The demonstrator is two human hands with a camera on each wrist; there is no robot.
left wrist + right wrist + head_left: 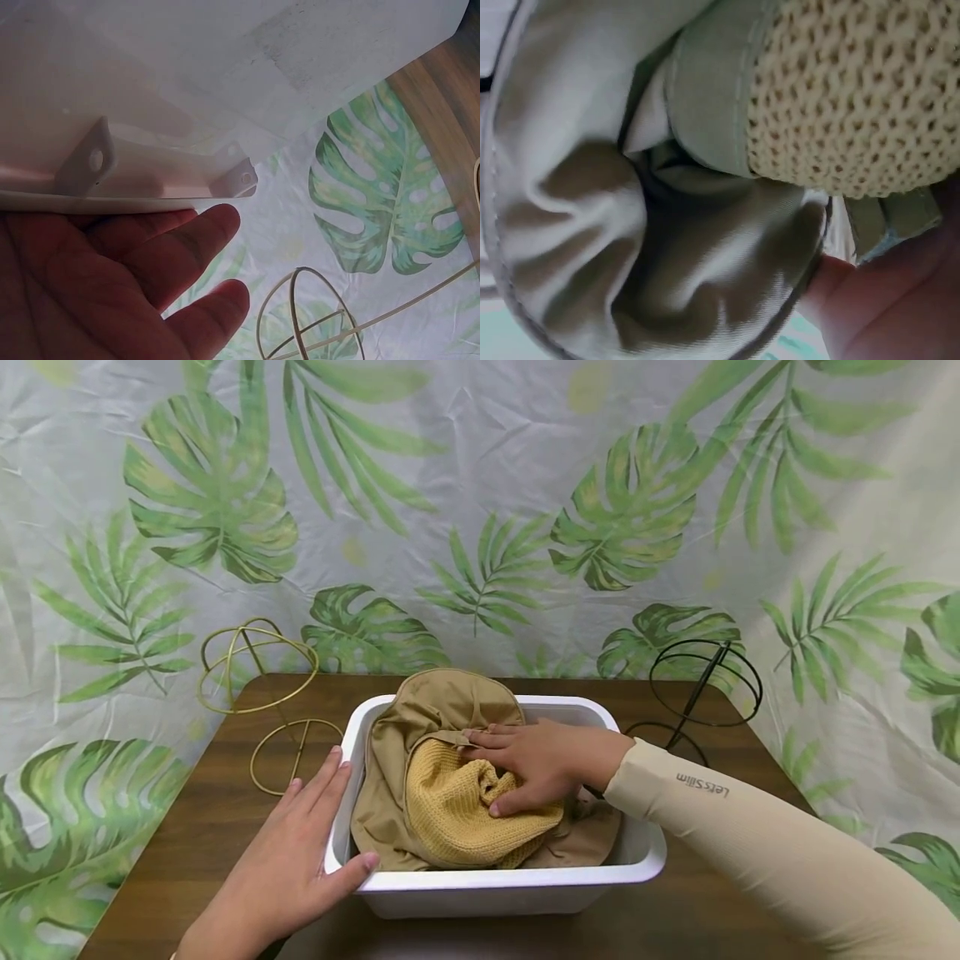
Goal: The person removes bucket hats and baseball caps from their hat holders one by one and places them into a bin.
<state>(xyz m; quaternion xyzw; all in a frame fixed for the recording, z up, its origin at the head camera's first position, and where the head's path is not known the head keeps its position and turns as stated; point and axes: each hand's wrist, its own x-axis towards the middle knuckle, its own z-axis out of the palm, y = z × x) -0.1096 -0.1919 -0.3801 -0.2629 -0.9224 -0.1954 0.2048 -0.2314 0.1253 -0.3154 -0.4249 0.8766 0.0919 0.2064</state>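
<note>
A white plastic tub (487, 881) holds a khaki wide-brimmed hat (450, 689), whose stitched brim rises above the far rim. Bunched up on the khaki fabric lies a yellow knitted hat (457, 810), its open weave close up in the right wrist view. My right hand (543, 764) rests on them from the right, fingers extended over the khaki band and thumb against the yellow knit. With fingers straight and spread, my left hand (292, 847) touches the tub's left rim, thumb at the near corner. The left wrist view shows its fingers (202, 232) along the underside of the rim.
On the dark wooden table (225, 810), a gold wire stand (258, 668) stands to the left of the tub and a black wire stand (705, 685) to the right. A leaf-printed cloth (480, 527) hangs behind the table.
</note>
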